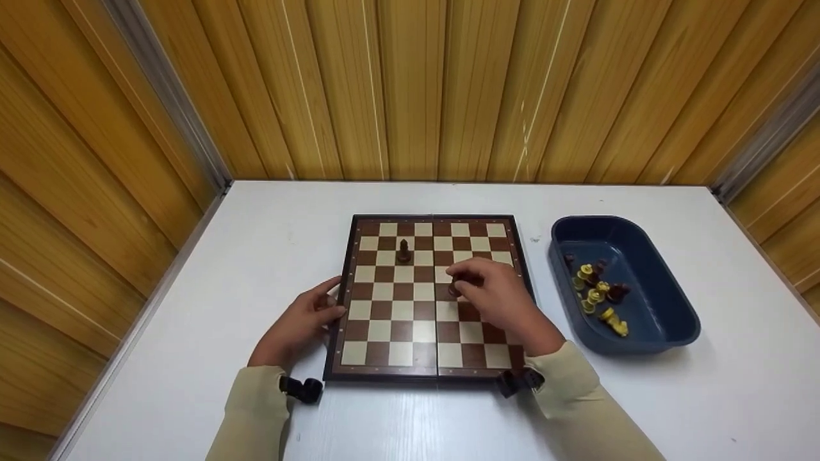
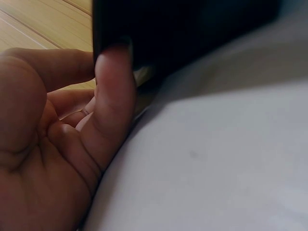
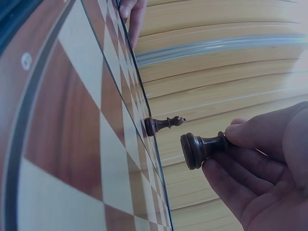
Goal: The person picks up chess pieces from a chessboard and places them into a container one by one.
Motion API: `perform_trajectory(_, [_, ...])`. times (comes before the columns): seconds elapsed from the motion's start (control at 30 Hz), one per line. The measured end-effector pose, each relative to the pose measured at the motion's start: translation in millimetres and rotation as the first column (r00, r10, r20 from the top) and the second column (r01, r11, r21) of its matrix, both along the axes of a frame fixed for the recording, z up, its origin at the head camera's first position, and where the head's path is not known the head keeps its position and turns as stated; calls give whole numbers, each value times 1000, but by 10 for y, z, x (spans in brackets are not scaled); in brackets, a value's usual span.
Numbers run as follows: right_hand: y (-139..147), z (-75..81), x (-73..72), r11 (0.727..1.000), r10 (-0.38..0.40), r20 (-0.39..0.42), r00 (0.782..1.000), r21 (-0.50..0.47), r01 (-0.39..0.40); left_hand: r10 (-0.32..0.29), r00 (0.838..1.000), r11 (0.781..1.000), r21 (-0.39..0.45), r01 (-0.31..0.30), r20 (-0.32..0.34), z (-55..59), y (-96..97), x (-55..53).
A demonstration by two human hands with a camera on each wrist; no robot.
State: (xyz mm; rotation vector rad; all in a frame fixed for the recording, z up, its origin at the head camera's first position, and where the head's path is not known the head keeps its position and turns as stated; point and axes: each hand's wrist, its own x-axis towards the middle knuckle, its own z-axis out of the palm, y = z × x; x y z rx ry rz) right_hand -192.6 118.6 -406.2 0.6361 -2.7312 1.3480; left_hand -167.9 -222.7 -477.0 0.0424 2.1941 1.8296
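Observation:
In the head view my right hand [image 1: 496,291] is over the right half of the chessboard [image 1: 437,379]. Between thumb and fingers it pinches a dark brown chess piece [image 3: 197,150]. The round base of that piece points at the board, apart from the squares in the right wrist view; its top is hidden in the fingers. A dark bishop [image 1: 403,251] stands upright on the far left part of the board. My left hand [image 1: 300,320] rests at the board's left edge, with thumb [image 2: 115,86] and forefinger against the dark side.
Right of the board stands a blue plastic tub [image 1: 666,288] holding several yellow and dark chess pieces, some lying over. The white table [image 1: 211,288] ends at wood-patterned walls [image 1: 410,89] behind and at the sides.

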Motion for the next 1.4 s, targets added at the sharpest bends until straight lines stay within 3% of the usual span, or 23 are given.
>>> perform_trajectory(0.3, [165, 50, -29, 1000, -14, 12, 1000, -23, 14, -5, 1000, 1000, 24, 4, 27, 7, 18, -12])
perform_trajectory(0.8, [431, 136, -83, 996, -66, 22, 998, -62, 67, -7, 999, 1000, -7, 7, 32, -6, 48, -29])
perform_trajectory(1.13, [534, 189, -95, 994, -82, 1, 997, -68, 82, -28, 999, 999, 40, 27, 24, 2, 48, -20])
perform_trajectory(1.4, [610, 273, -109, 990, -109, 49, 993, -81, 113, 14, 1000, 1000, -14, -14, 20, 7, 29, 5])
